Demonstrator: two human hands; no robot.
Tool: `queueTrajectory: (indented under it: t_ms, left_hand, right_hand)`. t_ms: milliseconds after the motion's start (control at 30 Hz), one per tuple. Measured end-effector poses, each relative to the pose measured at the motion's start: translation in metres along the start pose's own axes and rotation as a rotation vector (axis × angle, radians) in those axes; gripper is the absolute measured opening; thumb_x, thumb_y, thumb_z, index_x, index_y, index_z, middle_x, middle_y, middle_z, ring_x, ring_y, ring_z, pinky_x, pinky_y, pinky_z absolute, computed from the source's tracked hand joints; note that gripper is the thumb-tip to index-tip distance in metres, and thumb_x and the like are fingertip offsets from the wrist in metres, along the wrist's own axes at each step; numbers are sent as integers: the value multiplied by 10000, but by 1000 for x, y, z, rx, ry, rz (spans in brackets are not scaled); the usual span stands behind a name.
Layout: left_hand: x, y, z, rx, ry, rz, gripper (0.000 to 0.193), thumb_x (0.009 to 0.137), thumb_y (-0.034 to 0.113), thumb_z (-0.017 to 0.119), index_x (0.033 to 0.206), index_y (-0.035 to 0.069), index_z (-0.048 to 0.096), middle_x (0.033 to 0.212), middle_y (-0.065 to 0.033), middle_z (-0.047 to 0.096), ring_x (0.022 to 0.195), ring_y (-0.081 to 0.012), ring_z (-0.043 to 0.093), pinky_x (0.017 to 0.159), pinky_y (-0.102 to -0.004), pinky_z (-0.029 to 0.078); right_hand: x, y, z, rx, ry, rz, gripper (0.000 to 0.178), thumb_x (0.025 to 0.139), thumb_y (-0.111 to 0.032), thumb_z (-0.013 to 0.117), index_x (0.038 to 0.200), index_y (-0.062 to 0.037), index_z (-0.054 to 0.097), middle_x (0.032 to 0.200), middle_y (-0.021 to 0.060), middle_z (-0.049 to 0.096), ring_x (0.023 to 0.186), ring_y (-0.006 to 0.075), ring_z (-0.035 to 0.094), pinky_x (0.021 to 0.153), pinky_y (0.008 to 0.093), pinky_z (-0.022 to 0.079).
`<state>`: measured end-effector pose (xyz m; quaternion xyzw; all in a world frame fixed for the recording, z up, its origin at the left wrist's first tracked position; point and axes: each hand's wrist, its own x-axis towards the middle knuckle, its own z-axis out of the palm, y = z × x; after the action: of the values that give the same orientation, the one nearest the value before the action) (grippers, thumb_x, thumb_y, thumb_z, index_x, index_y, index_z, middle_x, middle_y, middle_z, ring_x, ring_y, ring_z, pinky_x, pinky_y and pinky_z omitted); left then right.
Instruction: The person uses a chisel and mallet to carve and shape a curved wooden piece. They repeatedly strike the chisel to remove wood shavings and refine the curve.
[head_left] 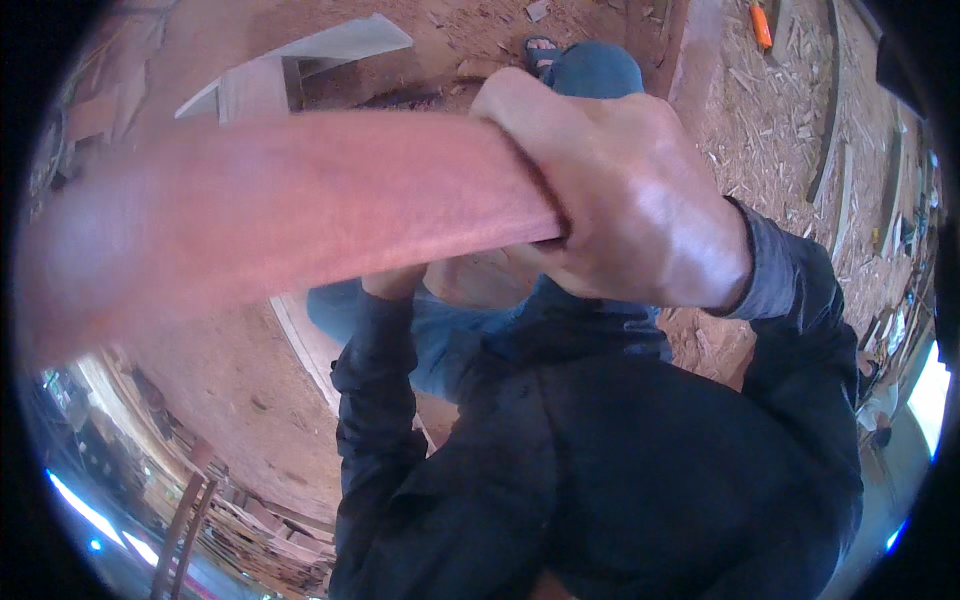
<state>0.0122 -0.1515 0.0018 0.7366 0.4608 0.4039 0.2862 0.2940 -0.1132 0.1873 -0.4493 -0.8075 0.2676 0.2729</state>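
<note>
Close in front of me, a thick reddish wooden piece (330, 195) reaches across from the middle of the head view to the left rim. Its far left end is smeared by motion. My right hand (630, 190) is closed around the right end, its fingers wrapped over the wood. Below the wood, only the wrist part of my left hand (396, 282) shows at the end of a dark sleeve. The wood hides that hand's fingers, so what they hold or touch cannot be made out.
Behind the wood, a pale cut board (340, 42) lies on the reddish, dusty ground. Wood shavings (760, 130) and long strips (832, 120) cover the right side, with an orange object (761, 27) at the top. Stacked wood pieces (270, 540) lie at lower left.
</note>
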Motion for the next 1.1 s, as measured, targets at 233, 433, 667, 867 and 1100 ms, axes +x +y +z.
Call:
queueTrajectory:
  t_ms: [233,433,667,867,1100]
  left_hand:
    - [-28,-54,14,-244,8,-305,607,988,478,685,1360,17,557,1265,-124,642,1117,-253,639,924,-417,551]
    - [-54,-64,14,-284,-77,-298,609,975,454,714,1386,42,532,1271,-132,645,1101,-262,646,935,-461,529]
    - [-53,-84,22,-479,15,-439,614,972,462,703,1389,49,523,1291,-131,617,1168,-263,607,967,-441,520]
    - [-37,-65,8,-344,-15,-394,475,967,351,709,1288,37,554,1145,-121,631,1056,-248,628,896,-416,534]
    - [-44,-71,66,-499,81,-467,314,961,220,717,1171,23,592,976,-110,648,924,-230,652,812,-387,549]
  right_hand:
    - [7,15,5,-283,-301,-21,330,796,-156,736,1023,-38,528,818,152,666,732,375,701,554,471,508]
    - [26,-14,6,-74,-24,-64,362,766,-148,759,1020,-32,530,831,175,677,709,393,698,586,479,532]
    - [25,9,18,-259,-341,-48,388,740,-162,783,1000,-26,529,821,182,692,761,396,720,584,499,548]
    - [53,-34,4,23,178,-236,276,796,-172,714,967,-8,572,697,153,675,717,368,735,604,488,577]
    - [5,41,44,-320,-371,-71,304,782,-171,722,979,-32,538,710,164,670,713,374,722,606,501,550]
